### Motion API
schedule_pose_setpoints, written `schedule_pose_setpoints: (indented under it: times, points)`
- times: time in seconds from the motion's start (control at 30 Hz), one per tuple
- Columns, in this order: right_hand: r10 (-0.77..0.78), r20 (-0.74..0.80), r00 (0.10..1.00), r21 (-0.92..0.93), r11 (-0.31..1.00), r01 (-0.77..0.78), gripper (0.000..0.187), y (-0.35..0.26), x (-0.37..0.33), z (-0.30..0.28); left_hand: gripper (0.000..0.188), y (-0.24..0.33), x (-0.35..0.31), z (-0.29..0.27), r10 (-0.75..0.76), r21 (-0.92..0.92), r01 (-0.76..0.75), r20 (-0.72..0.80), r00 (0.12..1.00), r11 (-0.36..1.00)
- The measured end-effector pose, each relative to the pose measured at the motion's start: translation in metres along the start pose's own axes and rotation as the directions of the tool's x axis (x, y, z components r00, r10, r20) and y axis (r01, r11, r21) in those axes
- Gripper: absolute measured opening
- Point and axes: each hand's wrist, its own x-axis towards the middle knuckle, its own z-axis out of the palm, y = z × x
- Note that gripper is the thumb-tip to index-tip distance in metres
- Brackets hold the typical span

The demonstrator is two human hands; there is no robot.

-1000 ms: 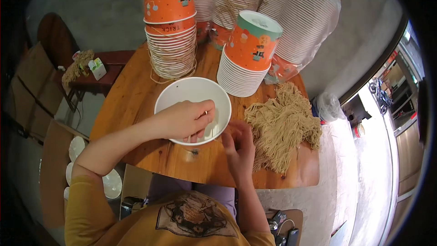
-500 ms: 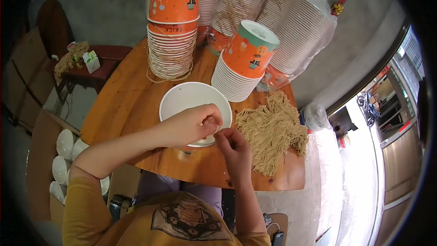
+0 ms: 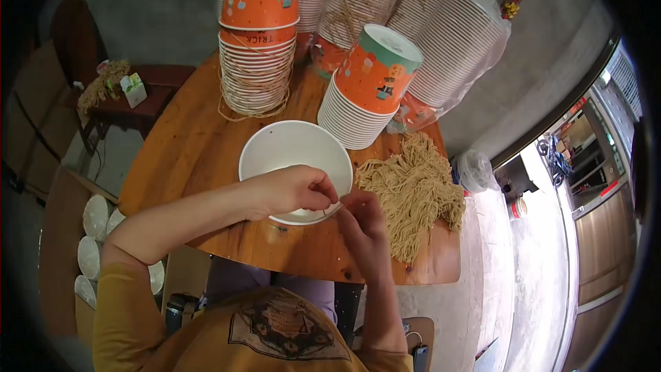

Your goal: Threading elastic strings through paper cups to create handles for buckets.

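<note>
A white paper bucket (image 3: 272, 148) stands with its mouth up on the wooden table before me. My left hand (image 3: 296, 189) reaches over its near right side with fingers closed in a pinch. Just outside the same rim, my right hand (image 3: 363, 220) pinches with thumb and forefinger, its tips almost meeting the left ones. Between the fingertips a short bit of thin pale cord shows; most of it is hidden. To the right lies a loose heap of tan cords (image 3: 416, 196).
Behind the bucket stand two upside-down stacks of orange-and-green paper buckets, the left stack (image 3: 258, 62) draped with cord loops and the right stack (image 3: 365, 93) leaning. Plastic-wrapped bucket stacks (image 3: 441, 48) line the wall. A cardboard box (image 3: 58, 234) at left holds several white buckets.
My right hand has shifted a little to the right and the left fingers have closed down toward the rim. The view has tilted slightly; the bucket stays in place.
</note>
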Motion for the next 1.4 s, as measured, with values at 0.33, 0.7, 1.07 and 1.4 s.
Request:
schedule_pose_setpoints:
  times: [0.33,0.7,1.07,1.4]
  points:
    - [0.199,0.337,0.920,-0.096,0.980,-0.176,0.020,-0.044,0.038,-0.024,0.019,0.004,0.011,0.000,0.048,-0.074,-0.042,0.076,0.996,0.996]
    - [0.090,-0.020,0.996,0.143,0.986,-0.086,0.018,-0.003,0.027,-0.029,0.020,-0.001,0.011,0.001,-0.005,-0.093,0.019,0.143,0.990,0.995]
    - [-0.404,-0.045,0.914,-0.494,0.804,0.331,0.009,-0.003,0.007,-0.011,0.018,0.012,0.006,0.008,-0.011,-0.035,0.013,0.058,0.998,0.999]
    - [-0.309,-0.115,0.944,-0.356,0.900,0.251,0.009,0.005,0.007,-0.009,0.018,0.011,0.007,0.008,0.000,-0.012,0.001,0.081,0.997,1.000]
